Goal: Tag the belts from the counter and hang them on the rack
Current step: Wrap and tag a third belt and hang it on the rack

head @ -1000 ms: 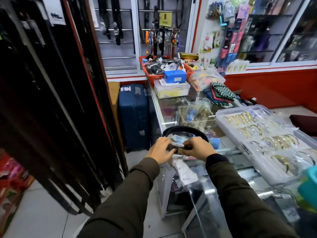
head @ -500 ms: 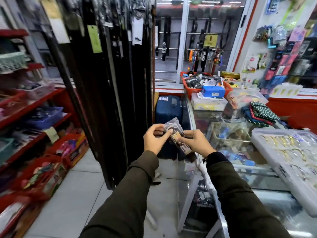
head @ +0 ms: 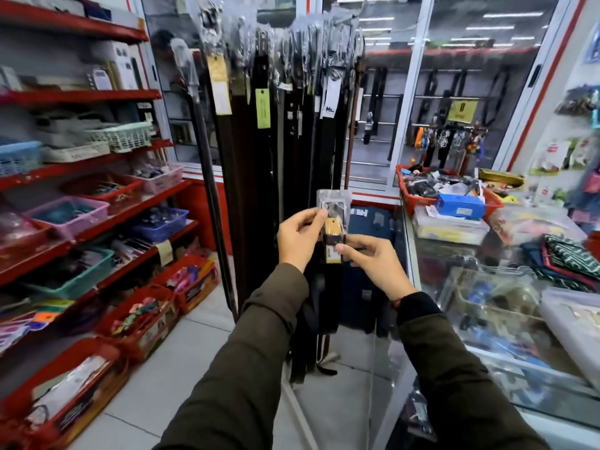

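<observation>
Both hands hold one belt (head: 331,280) upright in front of the rack (head: 292,125). The left hand (head: 300,237) has a pinching grip on its plastic-wrapped buckle end (head: 334,206); just below that grip, the right hand (head: 373,259) pinches the strap by a small yellow tag (head: 333,256). The rest of the belt hangs below both grips toward the floor. Motion blur makes it hard to tell whether the tag is fastened. If it isn't, lifting could shed it; slippery wrap could also slide from the upper grip, well clear of the desk (head: 454,254).
</observation>
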Demonstrator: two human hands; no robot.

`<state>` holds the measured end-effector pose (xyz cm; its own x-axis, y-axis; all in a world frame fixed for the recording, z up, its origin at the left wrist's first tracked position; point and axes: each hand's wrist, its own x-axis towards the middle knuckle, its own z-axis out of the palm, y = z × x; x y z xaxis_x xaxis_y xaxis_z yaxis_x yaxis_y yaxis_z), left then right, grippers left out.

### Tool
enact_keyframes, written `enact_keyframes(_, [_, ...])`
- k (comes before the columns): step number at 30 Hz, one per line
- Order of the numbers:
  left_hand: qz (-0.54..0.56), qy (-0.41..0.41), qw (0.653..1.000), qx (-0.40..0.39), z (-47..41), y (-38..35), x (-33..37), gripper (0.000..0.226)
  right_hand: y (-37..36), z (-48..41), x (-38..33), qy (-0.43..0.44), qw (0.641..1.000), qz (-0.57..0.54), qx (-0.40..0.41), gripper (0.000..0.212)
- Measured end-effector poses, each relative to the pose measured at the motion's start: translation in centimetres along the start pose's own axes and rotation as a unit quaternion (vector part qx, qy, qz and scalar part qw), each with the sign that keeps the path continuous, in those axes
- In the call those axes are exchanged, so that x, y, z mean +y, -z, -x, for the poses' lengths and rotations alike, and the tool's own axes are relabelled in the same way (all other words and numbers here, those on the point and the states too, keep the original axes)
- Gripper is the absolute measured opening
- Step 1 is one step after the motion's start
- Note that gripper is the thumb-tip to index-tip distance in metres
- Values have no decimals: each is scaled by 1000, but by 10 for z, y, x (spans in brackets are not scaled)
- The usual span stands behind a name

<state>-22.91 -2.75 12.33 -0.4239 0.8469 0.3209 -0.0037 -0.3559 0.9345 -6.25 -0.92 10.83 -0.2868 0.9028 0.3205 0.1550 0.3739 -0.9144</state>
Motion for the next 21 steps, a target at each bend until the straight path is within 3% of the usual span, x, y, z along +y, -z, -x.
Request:
enact_keyframes(7, [55,-29,998,13,-25,12,63,27,-21,-43,-48,38,992,-114,38,39])
enact_keyframes(21, [111,-77,990,-27,-61,-3,124,34,-14,-98,-124,108,969,-204,84,29])
